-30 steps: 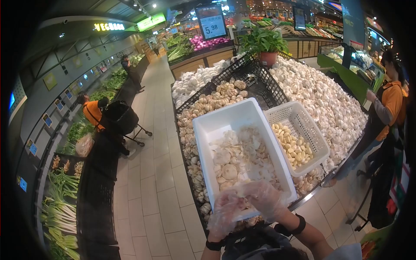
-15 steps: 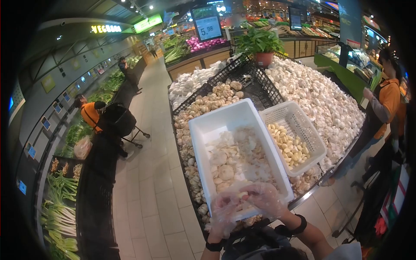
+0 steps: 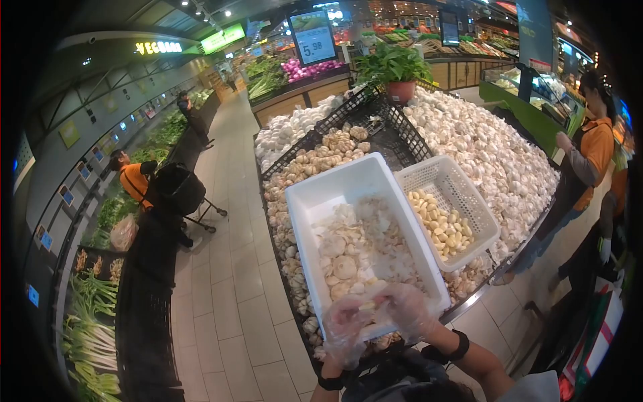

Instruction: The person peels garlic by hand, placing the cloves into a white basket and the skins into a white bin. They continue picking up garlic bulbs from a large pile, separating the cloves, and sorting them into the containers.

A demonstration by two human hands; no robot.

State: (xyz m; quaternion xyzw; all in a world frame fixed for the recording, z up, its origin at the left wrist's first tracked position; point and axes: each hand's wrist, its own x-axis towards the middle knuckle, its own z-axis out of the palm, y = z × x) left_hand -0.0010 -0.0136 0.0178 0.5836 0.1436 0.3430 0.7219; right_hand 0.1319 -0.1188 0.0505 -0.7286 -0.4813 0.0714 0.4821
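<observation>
Both my hands wear clear plastic gloves above the near end of a white foam box (image 3: 305, 251). My left hand (image 3: 348, 320) is closed around a small pale garlic clove (image 3: 367, 305). Fingers of my right hand (image 3: 407, 309) are pinched at the clove's right side; what they grip is too small to name. Inside the box lie garlic bulbs (image 3: 344, 268) and loose papery skins (image 3: 388, 234). Right of the box, a white perforated basket (image 3: 479, 204) holds peeled cloves (image 3: 442, 226).
Heaped garlic (image 3: 475, 144) surrounds the box, with a black crate (image 3: 408, 134) and potted plant (image 3: 400, 90) behind. A person in orange (image 3: 593, 154) stands at right; another (image 3: 137, 179) is by a cart (image 3: 179, 191) at left. Vegetable shelves line the left.
The whole view has shifted slightly, so the box and basket appear a little further left. My hands have moved slightly apart, and the clove between them shows more clearly.
</observation>
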